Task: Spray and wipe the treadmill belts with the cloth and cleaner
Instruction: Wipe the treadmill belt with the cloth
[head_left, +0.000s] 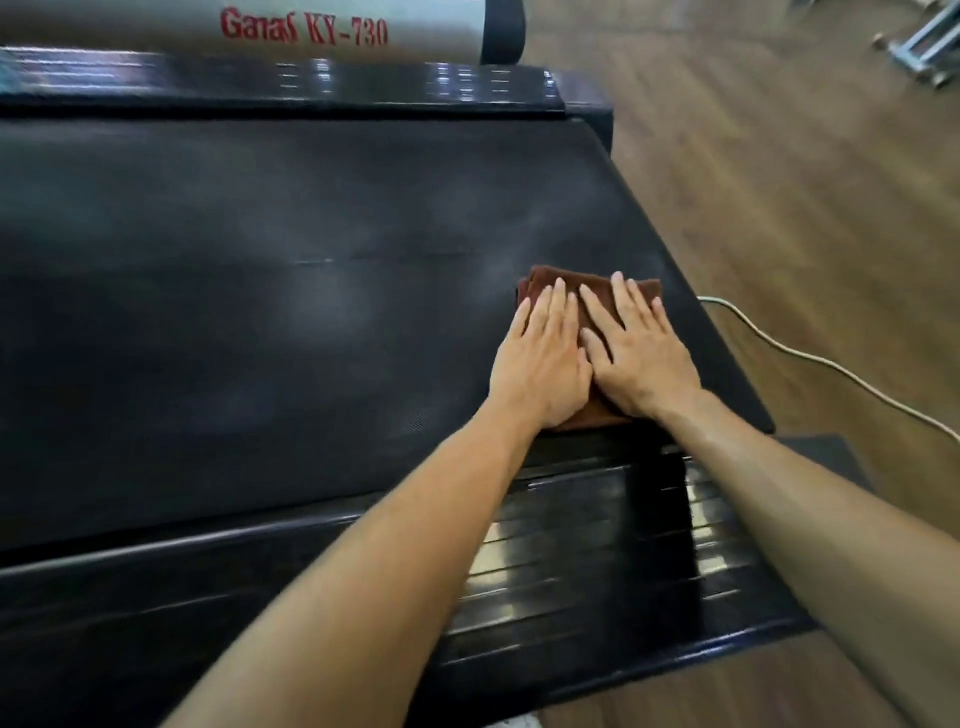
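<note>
Where the black treadmill belt (260, 291) nears its end at 3 o'clock, a folded brown cloth (597, 291) is pressed flat against it by the left hand (540, 369) and the right hand (641, 358), laid side by side with the thumbs touching. The fingers of both hands are held straight and only slightly spread; nothing is pinched. The ribbed side rail (571, 551) is seen at 6 o'clock, the white housing (311, 26) lettered "Ganas KY-730" at 12 o'clock, and a pale cable (810, 358) on the wooden floor (779, 182) at 3 o'clock.
</note>
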